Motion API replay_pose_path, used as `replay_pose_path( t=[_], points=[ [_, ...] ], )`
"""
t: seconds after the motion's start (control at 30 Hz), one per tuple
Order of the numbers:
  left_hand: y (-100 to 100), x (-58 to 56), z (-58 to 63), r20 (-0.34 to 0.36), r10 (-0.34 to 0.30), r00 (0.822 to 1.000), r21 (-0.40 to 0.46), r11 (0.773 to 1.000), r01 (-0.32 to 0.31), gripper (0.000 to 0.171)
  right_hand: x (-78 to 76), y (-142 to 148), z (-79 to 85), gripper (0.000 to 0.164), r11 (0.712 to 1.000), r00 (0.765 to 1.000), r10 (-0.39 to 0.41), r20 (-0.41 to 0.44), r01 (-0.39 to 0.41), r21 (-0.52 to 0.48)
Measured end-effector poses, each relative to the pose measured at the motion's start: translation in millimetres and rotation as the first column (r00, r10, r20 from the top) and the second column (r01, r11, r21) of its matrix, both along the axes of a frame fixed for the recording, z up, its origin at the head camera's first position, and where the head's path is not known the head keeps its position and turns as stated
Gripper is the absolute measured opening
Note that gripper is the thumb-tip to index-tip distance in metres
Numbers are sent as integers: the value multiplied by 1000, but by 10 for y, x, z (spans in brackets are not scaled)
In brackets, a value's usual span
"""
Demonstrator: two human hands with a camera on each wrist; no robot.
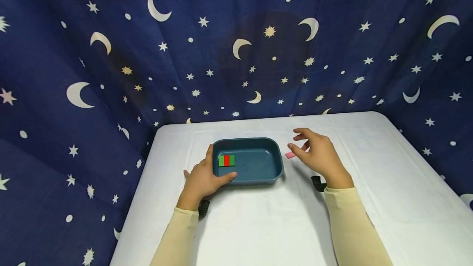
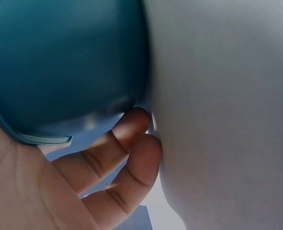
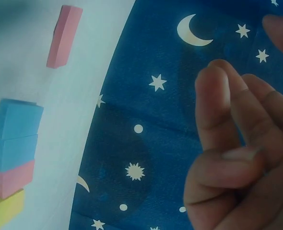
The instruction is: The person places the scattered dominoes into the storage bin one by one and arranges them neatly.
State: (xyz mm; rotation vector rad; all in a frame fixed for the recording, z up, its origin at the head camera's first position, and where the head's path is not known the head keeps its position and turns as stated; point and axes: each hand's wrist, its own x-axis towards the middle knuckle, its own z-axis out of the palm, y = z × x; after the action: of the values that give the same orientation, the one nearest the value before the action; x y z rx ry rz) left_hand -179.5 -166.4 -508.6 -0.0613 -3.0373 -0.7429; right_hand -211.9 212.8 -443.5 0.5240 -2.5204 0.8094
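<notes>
A dark teal plastic bin [image 1: 255, 172] stands on the white table. My left hand [image 1: 202, 179] grips its left end, thumb over the near rim and fingers along the outer wall. In the left wrist view, bent fingers [image 2: 127, 167] reach to the bin's lower edge. Inside, at the left, lie green and red blocks [image 1: 226, 160] side by side. My right hand [image 1: 319, 153] hovers to the right of the bin, fingers loosely bent, holding nothing. Below its thumb shows part of a pink block [image 1: 290, 155].
In the right wrist view a pink block [image 3: 64, 37] lies apart from a row of two blue blocks [image 3: 19, 117], another pink block [image 3: 15, 178] and a yellow block [image 3: 6, 210]. A dark blue curtain [image 1: 214, 52] with moons and stars hangs behind the table [image 1: 258, 225].
</notes>
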Motion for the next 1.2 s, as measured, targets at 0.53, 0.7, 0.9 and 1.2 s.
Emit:
replay_pose_path(
  t=[0.53,0.7,0.9,1.2],
  points=[
    [9,-15,28,0,-8,1000,-4,1000,8,140,-44,45,-88,47,999,997,-44,65,43,23],
    [0,-24,27,3,-9,1000,-2,1000,9,138,-98,76,-191,53,990,981,-112,159,96,104],
    [-3,-20,3,1,-6,1000,0,1000,6,139,-176,121,-346,54,973,954,-165,248,118,196],
    [-5,-4,12,2,0,1000,6,1000,0,138,-214,73,-492,57,952,921,-249,299,176,250]
  ],
)
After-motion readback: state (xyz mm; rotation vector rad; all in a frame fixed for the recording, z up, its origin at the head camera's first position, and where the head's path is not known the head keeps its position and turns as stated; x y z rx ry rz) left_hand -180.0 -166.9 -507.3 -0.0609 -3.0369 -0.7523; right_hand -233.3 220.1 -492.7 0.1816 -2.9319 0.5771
